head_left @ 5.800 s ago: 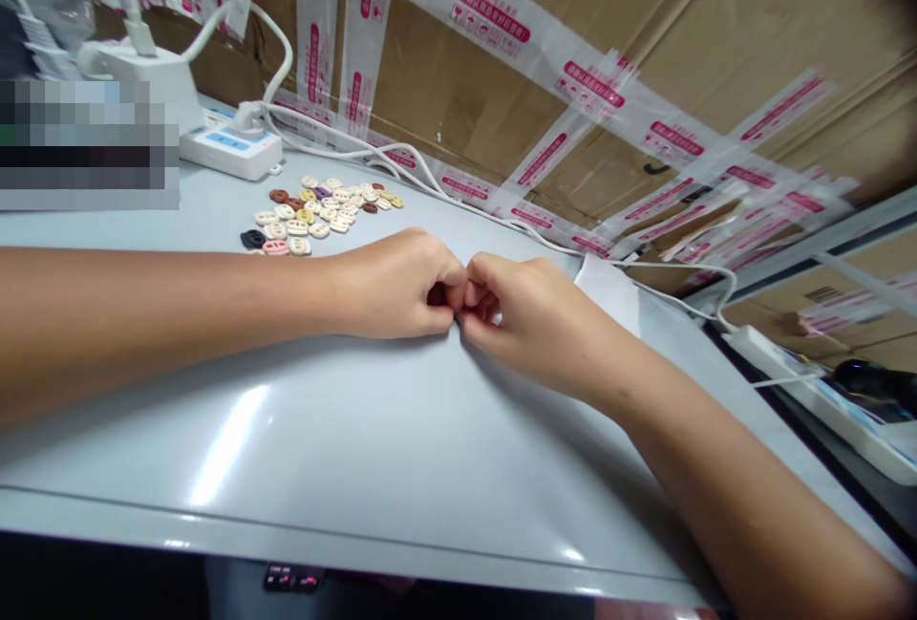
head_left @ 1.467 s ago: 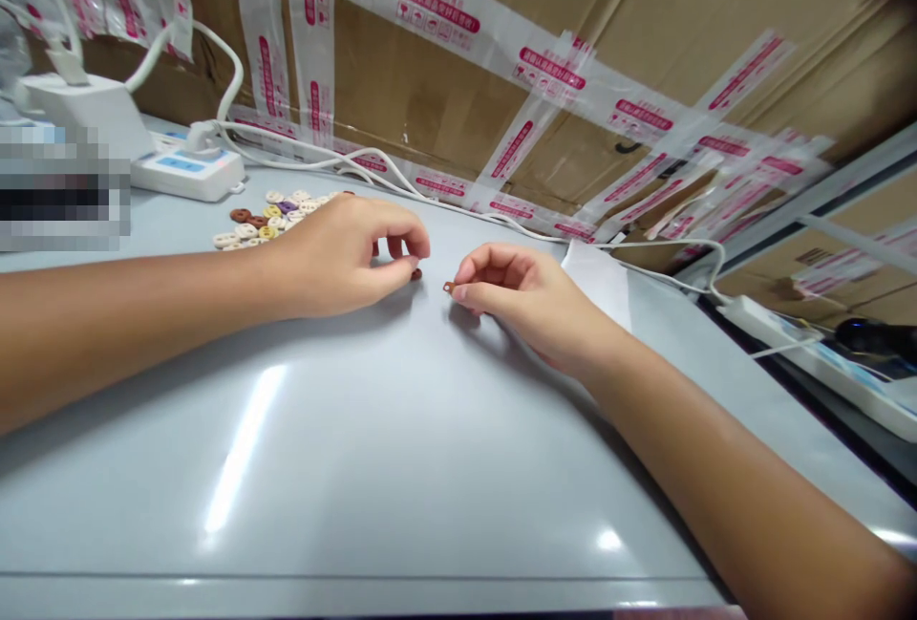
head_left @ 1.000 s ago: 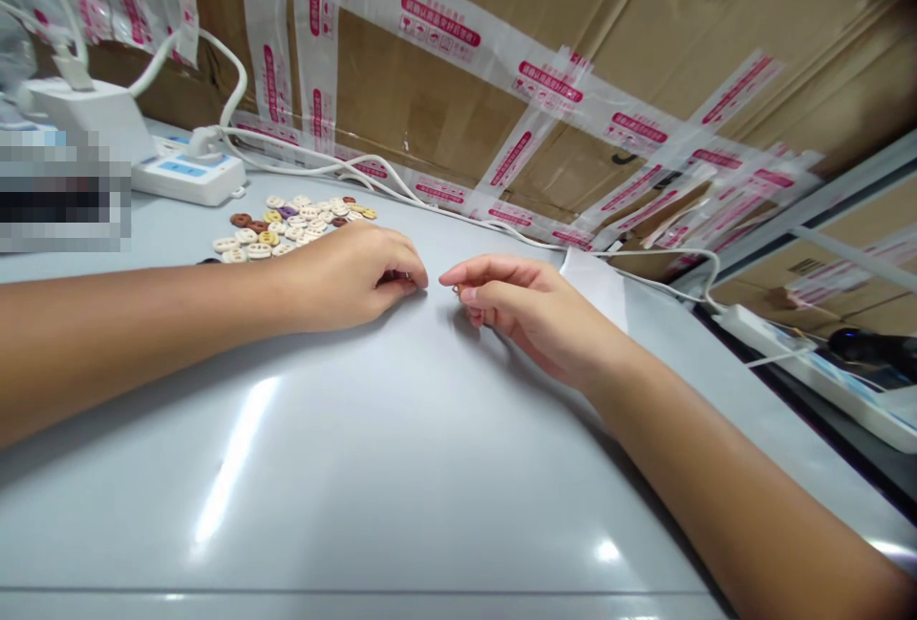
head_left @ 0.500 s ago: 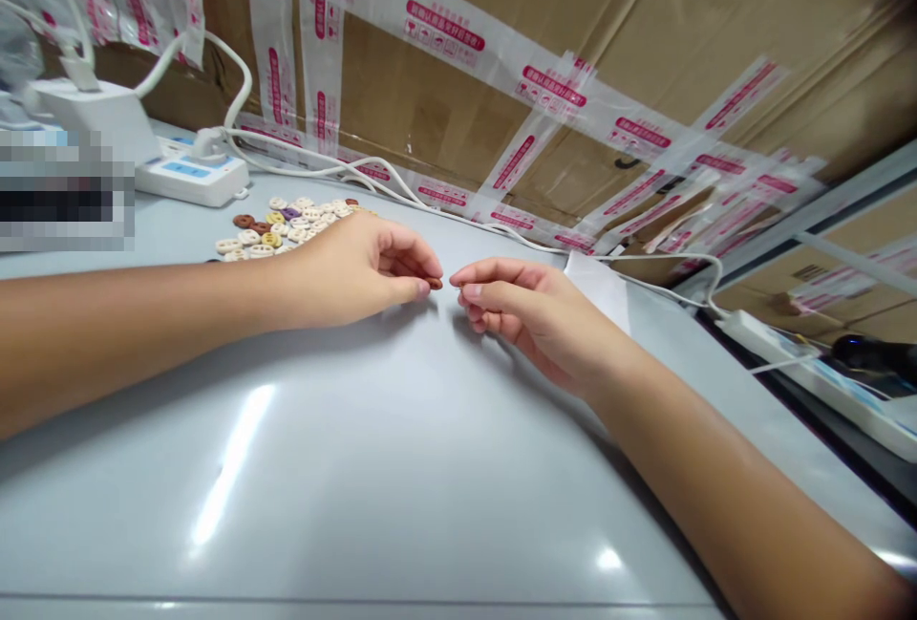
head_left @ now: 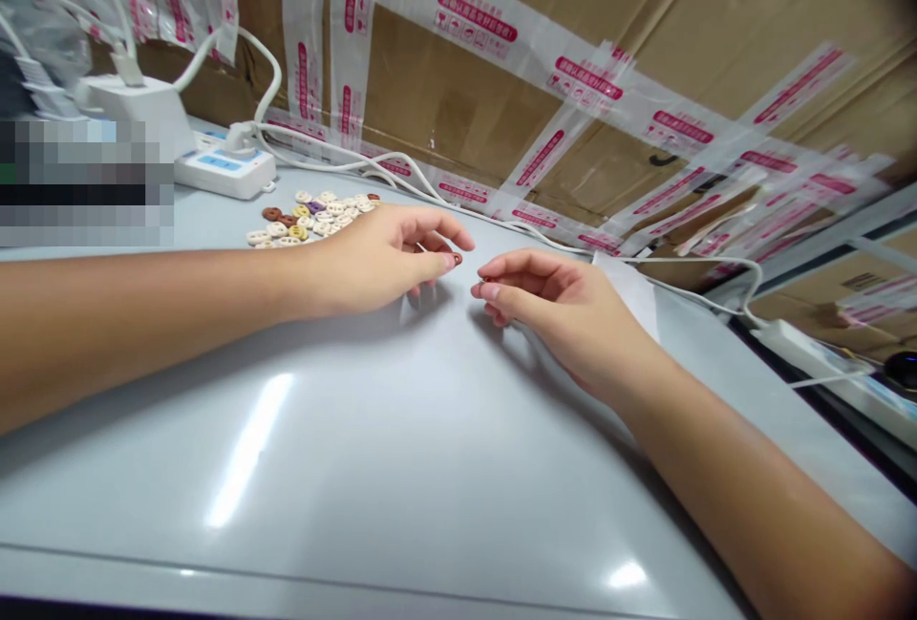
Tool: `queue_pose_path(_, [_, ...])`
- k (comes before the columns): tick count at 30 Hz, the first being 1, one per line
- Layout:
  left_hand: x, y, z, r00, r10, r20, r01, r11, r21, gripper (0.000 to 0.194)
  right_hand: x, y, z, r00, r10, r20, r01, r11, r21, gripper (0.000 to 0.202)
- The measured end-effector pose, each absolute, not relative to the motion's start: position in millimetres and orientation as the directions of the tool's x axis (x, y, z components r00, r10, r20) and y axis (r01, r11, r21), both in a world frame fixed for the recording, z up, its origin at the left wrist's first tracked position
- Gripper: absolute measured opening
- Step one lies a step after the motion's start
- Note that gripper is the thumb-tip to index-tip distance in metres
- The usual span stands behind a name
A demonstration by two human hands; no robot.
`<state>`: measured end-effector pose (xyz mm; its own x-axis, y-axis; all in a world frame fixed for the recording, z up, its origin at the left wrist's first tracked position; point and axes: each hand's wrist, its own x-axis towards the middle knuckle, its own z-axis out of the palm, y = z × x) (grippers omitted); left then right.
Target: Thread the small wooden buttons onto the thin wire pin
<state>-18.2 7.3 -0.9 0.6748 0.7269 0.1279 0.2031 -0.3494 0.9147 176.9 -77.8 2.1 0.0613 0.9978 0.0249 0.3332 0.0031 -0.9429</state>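
Observation:
My left hand (head_left: 391, 252) is in the middle of the table, closed in a pinch on a small brown button-like piece (head_left: 457, 259) that shows at the thumb tip. Just to its right, my right hand (head_left: 551, 290) pinches another tiny brown piece (head_left: 487, 280) between thumb and forefinger; most of it is covered by the fingers. A narrow gap separates the two hands. Behind my left hand lies a loose pile of oval button-like pieces with holes (head_left: 333, 214), mostly cream, some brown and yellow, with one purple. My left hand hides part of the pile.
The grey table (head_left: 373, 448) has a glossy surface. A white power strip (head_left: 227, 171) with plugs stands at the back left. White cables (head_left: 336, 157) run along a taped cardboard box (head_left: 458, 75). A white sheet (head_left: 627, 290) lies beyond my right hand.
My left hand's fingers have spread a little from the thumb, showing more of its brown piece. The gap between the hands is slightly wider. The whole view has shifted.

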Motion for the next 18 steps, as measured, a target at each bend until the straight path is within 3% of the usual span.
queue_pose_path(5, [-20.5, 9.2, -4.0, 0.719, 0.680, 0.144, 0.222, -0.422, 0.879, 0.021, 175.1, -76.6, 2.3, 0.101, 0.995, 0.023, 0.326, -0.012, -0.945, 0.027])
queue_pose_path(13, [-19.3, 6.9, -2.5, 0.739, 0.672, 0.053, 0.217, -0.312, 0.925, 0.016, 175.9, -78.6, 2.5, 0.085, 0.993, 0.087, 0.384, 0.048, -0.922, 0.024])
queue_pose_path(18, [-20.9, 5.8, -0.4, 0.730, 0.679, 0.081, 0.201, -0.327, 0.924, 0.013, 177.0, -79.6, 2.5, 0.096, 0.989, 0.117, 0.375, 0.073, -0.924, 0.028])
